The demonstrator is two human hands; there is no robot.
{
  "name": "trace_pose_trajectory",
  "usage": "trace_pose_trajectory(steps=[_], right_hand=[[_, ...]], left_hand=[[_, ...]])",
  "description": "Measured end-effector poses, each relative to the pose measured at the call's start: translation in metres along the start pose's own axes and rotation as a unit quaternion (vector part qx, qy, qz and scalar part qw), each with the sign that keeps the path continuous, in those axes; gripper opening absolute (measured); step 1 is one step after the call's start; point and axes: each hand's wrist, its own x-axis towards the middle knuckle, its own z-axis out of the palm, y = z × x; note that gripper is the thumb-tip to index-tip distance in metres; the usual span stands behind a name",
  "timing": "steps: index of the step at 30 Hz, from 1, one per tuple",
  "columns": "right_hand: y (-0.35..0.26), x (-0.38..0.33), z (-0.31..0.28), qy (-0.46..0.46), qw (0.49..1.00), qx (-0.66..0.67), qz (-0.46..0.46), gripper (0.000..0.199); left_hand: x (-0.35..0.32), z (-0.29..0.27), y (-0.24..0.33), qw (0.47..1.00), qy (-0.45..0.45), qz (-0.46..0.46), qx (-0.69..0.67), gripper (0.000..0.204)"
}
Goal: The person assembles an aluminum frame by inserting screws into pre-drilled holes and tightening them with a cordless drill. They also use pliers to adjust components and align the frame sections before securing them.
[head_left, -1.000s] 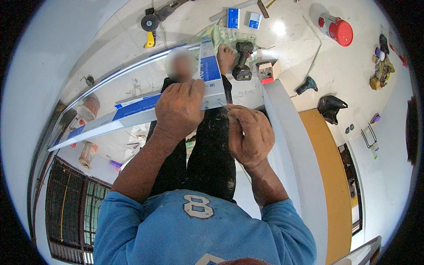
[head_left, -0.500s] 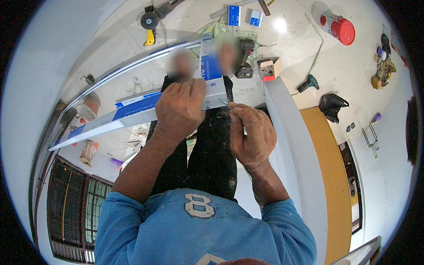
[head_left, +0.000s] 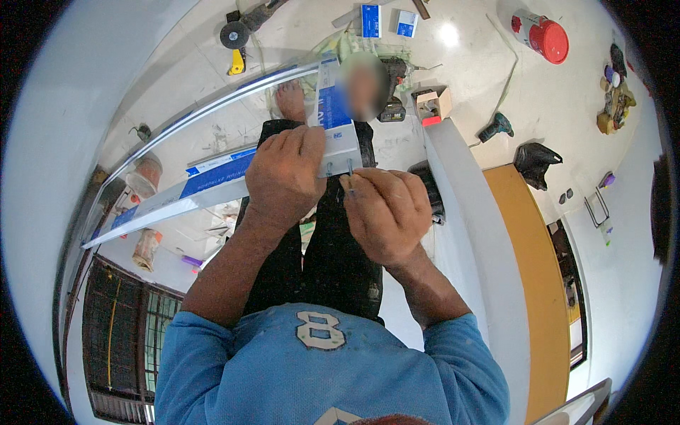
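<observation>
The pale tiled floor (head_left: pixel 464 92) spreads across the far side of the scene. Above it lies a long, narrow frame of white metal profiles with blue printed film (head_left: pixel 216 177); it reaches from the far left to a corner between the two hands, over the person's legs in black trousers (head_left: pixel 343 248). On the right stands a long ochre-yellow panel (head_left: pixel 524 262). At the far right a white cylindrical bucket with a red lid (head_left: pixel 540 35) lies on its side; at the far left is a black angle grinder with a yellow handle (head_left: pixel 235 34). A crumpled black plastic bag (head_left: pixel 538 164) lies right of the teal-and-black power tool (head_left: pixel 497 126). A black cordless drill (head_left: pixel 392 110) sits just left of an open cardboard box (head_left: pixel 432 105). The left hand (head_left: pixel 287 166) has its grip closed over the frame near that corner, fingers curled, thumb hidden. The right hand's (head_left: pixel 389 212) grip pinches a thin metallic piece (head_left: pixel 350 165) at the corner's near end; I cannot tell whether it touches the frame.
</observation>
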Motion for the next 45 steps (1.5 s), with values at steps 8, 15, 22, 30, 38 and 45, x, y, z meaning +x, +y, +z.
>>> trace_pose_trajectory(steps=[8,15,22,30,38,45], right_hand=[[0.002,0.0,0.01,0.0,1.0,-0.019,0.015,0.038],[0.001,0.0,0.025,0.09,0.994,0.031,0.052,0.025],[0.001,0.001,0.041,0.135,0.989,0.045,0.038,0.019],[0.003,-0.01,0.041,0.146,0.984,0.094,0.033,0.037],[0.014,-0.01,0.043,0.161,0.978,0.129,0.019,0.043],[0.015,-0.011,0.048,0.177,0.978,0.112,-0.007,0.038]], left_hand=[[0.005,-0.003,0.002,0.999,0.025,0.029,0.014,0.055],[0.006,-0.005,0.002,0.999,-0.028,-0.016,0.031,0.052],[0.008,-0.004,0.003,1.0,-0.013,0.008,0.023,0.048],[0.003,-0.005,0.002,0.999,-0.014,0.012,0.036,0.052],[0.006,-0.004,0.0,1.0,-0.019,-0.002,0.025,0.057],[0.006,-0.005,0.001,0.999,-0.021,0.006,0.044,0.06]])
